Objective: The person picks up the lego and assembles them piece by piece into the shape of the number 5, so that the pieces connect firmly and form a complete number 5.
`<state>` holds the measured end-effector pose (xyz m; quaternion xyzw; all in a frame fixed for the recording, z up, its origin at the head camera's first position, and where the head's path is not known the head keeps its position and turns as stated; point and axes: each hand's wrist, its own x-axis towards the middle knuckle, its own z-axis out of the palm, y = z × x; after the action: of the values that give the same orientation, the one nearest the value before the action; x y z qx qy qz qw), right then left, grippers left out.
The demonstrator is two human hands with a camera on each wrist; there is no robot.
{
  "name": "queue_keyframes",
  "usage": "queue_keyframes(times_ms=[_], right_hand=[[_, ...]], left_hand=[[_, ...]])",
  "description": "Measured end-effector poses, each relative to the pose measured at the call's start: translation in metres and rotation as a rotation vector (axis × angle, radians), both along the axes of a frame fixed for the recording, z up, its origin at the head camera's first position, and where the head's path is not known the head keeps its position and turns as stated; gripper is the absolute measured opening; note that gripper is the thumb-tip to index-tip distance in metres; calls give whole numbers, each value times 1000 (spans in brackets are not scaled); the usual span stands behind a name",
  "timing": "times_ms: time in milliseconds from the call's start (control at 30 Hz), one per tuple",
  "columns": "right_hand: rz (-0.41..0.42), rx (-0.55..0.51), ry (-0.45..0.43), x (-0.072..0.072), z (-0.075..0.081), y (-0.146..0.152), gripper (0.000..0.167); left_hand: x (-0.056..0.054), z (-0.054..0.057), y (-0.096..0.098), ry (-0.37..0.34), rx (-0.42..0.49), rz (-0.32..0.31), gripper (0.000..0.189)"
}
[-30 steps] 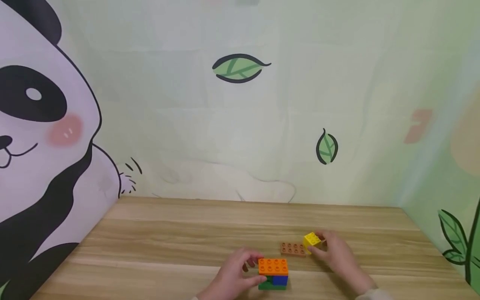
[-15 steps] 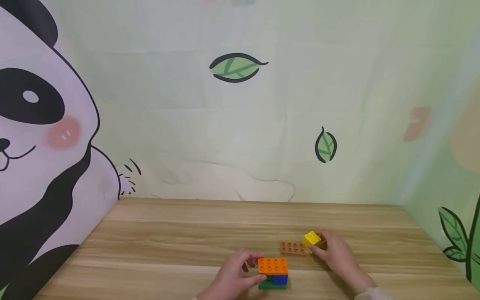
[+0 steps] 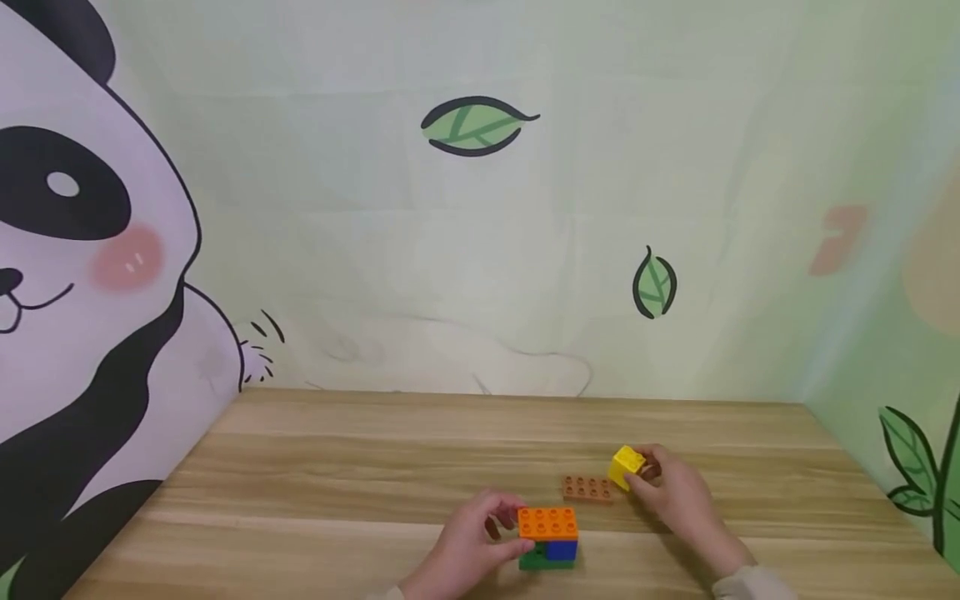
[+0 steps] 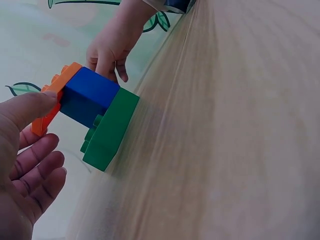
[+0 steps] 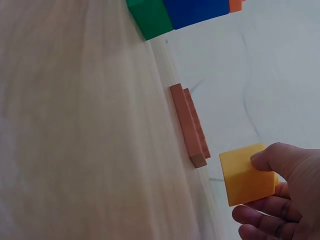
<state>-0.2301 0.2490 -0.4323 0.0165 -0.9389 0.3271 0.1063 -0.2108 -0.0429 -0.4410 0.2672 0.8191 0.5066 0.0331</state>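
Your right grip (image 3: 678, 496) pinches the yellow brick (image 3: 625, 467), which looks tilted and clear of the bench (image 3: 360, 467), just beside the brown brick (image 3: 587, 489); level it before pressing studs. Your left grip (image 3: 474, 536) pinches the orange brick (image 3: 547, 522) atop the blue brick (image 3: 562, 550) and green brick (image 3: 547, 563); a gap lies under that end, so squeeze lightly.

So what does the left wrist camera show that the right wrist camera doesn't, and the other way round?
Only the left wrist view: the left hand, holding the orange block, and green leaf drawings.
Only the right wrist view: the yellow block, pinched in the right hand, and the flat brown block.
Both: the right hand, orange block, blue block, green block and wooden table.
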Motion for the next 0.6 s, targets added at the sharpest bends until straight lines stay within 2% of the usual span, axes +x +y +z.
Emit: queue_keyframes(times_ms=[433,600], right_hand=[[19,-95,-20,5,18,-7,42],[54,-117,15,8,27,-13,41]], left_hand=[[-1,-3,0,-40,28,-3,33],[-2,-4,-1,-49,27,1,34]])
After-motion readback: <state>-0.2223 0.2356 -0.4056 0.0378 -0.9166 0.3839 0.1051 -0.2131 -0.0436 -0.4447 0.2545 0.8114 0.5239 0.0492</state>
